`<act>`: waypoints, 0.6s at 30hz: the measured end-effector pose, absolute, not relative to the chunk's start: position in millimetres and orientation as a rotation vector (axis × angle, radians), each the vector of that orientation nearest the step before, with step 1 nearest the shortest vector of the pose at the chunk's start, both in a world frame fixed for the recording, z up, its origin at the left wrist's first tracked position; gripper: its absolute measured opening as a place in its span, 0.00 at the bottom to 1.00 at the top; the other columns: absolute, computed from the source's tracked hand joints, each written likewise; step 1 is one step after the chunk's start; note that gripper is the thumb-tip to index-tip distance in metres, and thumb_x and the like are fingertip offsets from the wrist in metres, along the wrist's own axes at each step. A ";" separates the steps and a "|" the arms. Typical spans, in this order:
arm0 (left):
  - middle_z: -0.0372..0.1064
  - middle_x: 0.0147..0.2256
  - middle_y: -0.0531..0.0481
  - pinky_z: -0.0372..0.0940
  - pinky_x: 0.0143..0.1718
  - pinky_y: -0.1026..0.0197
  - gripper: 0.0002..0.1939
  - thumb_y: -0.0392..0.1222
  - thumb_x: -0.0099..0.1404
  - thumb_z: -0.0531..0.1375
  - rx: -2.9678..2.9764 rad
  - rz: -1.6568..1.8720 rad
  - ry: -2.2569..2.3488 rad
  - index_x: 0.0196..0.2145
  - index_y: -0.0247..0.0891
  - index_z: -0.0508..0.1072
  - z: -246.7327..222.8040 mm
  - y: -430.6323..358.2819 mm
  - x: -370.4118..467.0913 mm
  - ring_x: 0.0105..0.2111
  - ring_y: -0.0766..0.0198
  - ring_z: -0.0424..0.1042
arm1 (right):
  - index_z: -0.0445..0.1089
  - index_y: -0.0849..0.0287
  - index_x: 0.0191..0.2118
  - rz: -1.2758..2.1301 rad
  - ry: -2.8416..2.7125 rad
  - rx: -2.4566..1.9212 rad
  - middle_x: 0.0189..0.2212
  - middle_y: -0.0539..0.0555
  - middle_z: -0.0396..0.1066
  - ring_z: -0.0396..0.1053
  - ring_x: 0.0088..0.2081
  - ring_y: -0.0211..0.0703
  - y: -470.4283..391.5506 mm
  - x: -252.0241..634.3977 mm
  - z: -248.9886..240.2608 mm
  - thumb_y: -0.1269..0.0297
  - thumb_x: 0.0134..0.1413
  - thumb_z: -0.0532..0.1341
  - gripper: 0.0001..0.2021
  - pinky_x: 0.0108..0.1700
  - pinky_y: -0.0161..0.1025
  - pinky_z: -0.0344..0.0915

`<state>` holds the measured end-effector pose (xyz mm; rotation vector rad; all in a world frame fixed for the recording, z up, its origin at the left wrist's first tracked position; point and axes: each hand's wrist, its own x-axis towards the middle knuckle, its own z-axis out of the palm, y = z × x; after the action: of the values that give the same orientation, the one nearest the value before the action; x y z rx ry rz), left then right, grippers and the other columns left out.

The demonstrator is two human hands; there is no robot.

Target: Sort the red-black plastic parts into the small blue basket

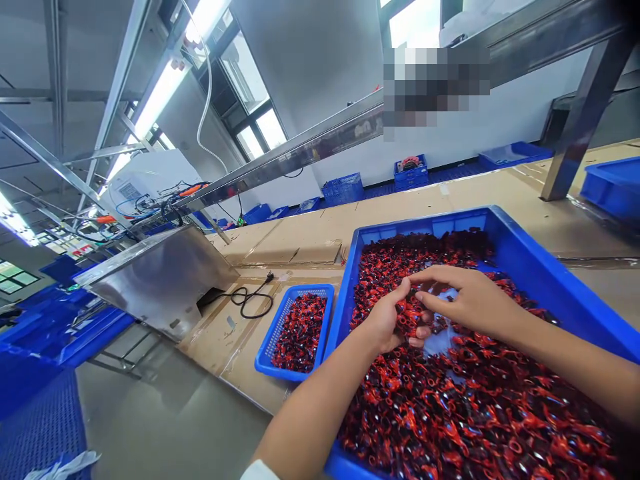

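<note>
A large blue tray holds a thick layer of small red and black parts. Over its middle, my left hand is cupped around a few of these parts. My right hand is beside it, fingers curled over the same parts, with thumb and fingertips close to the left hand. The two hands almost meet around the small pile. Under the right hand a pale patch of the tray's bottom shows between the parts. Left of the tray, a smaller blue basket holds more red and black parts.
A cardboard-covered table bears both containers. A black cable with a plug lies behind the basket, beside a metal housing. A metal beam crosses above the table. Another blue bin stands at right.
</note>
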<state>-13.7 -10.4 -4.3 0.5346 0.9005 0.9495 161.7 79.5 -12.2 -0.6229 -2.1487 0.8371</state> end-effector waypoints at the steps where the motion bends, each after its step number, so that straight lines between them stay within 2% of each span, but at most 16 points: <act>1: 0.65 0.27 0.52 0.54 0.16 0.65 0.31 0.72 0.67 0.69 0.531 0.956 0.879 0.32 0.40 0.68 -3.5 -11.7 -12.6 0.19 0.67 0.62 | 0.87 0.48 0.50 0.806 -2.140 -0.598 0.46 0.54 0.87 0.85 0.42 0.53 77.8 162.1 -10.7 0.54 0.64 0.65 0.15 0.47 0.48 0.80; 5: 0.63 0.28 0.53 0.53 0.17 0.65 0.25 0.64 0.67 0.69 0.479 1.011 0.773 0.33 0.40 0.69 3.2 -18.3 -8.6 0.19 0.67 0.61 | 0.86 0.48 0.53 0.766 -2.020 -0.533 0.49 0.56 0.86 0.84 0.49 0.54 68.9 162.3 -6.2 0.52 0.70 0.65 0.15 0.52 0.49 0.79; 10: 0.61 0.26 0.54 0.50 0.18 0.65 0.15 0.53 0.65 0.65 0.358 1.081 0.766 0.33 0.39 0.69 11.9 -21.9 -6.6 0.19 0.67 0.60 | 0.86 0.47 0.53 0.809 -1.958 -0.502 0.50 0.58 0.85 0.83 0.50 0.55 61.2 163.8 -3.8 0.44 0.73 0.65 0.17 0.55 0.51 0.79; 13: 0.60 0.26 0.54 0.49 0.19 0.64 0.13 0.50 0.66 0.62 0.304 1.134 0.810 0.33 0.38 0.70 12.2 -20.7 -6.1 0.19 0.68 0.59 | 0.85 0.45 0.53 0.816 -1.965 -0.512 0.49 0.58 0.85 0.83 0.50 0.57 59.0 166.4 -1.3 0.40 0.73 0.65 0.19 0.54 0.52 0.80; 18: 0.60 0.27 0.55 0.49 0.19 0.65 0.11 0.48 0.65 0.62 0.287 1.194 0.805 0.34 0.38 0.70 11.0 -19.3 -6.6 0.20 0.68 0.60 | 0.85 0.44 0.50 0.794 -1.925 -0.536 0.48 0.58 0.83 0.81 0.49 0.57 59.7 167.8 0.0 0.39 0.70 0.67 0.17 0.56 0.54 0.78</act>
<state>-6.6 -19.3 11.0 0.2872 0.8047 1.1938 167.8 59.7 0.0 -0.5357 -1.9248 0.7937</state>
